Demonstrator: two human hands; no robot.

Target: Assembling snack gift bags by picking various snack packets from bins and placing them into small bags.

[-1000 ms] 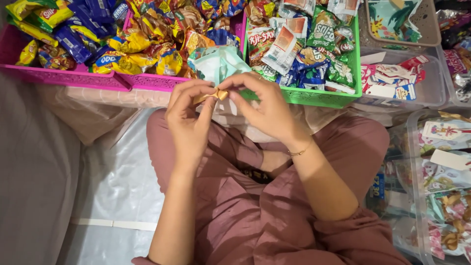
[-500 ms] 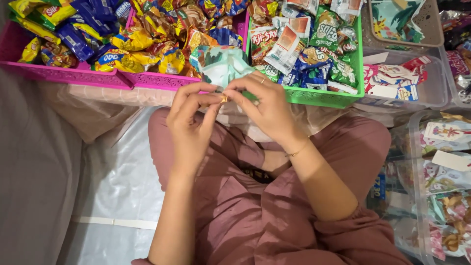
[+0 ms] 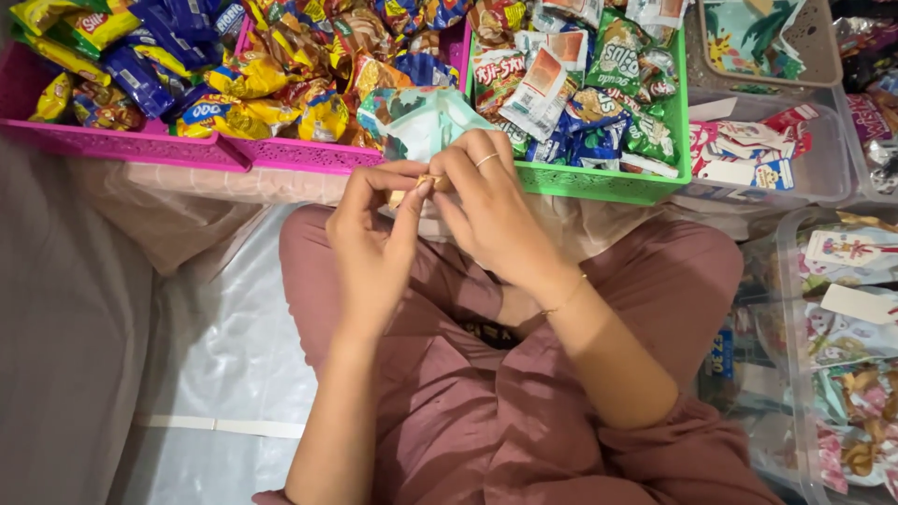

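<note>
Lap: mauve fabric trousers (image 3: 561,411), cross-legged, nearest; clear plastic sheet (image 3: 224,355) on floor at left.
Left hand (image 3: 374,248): raised above lap, thumb and fingertips pinched on small tan-gold wrapper piece (image 3: 428,180).
Right hand (image 3: 486,210): touching left hand, fingers pinched on same small piece from right; thin ring on one finger, thin bracelet at wrist.
Small piece: between both hands' fingertips, just near of pale teal printed pouch (image 3: 421,122), mostly hidden by fingers.
Pouch: one, soft, teal with leaf print, just beyond hands, resting against basket edges.
Clear plastic tubs (image 3: 842,281): at least two at right, near to mid, holding pastel sachets and white rectangular labels.
Baskets, far: three in a row, two magenta perforated plastic baskets (image 3: 187,150) left and centre, one green perforated plastic basket (image 3: 608,182) right of centre.
Magenta contents: many crinkled snack packets, yellow, blue and orange.
Green contents: many small packets, green, blue, white with orange panels.
Far right: one clear tub with red-and-white flat packs (image 3: 748,150); one grey perforated tray (image 3: 823,47) with printed animal pouch beyond it.
</note>
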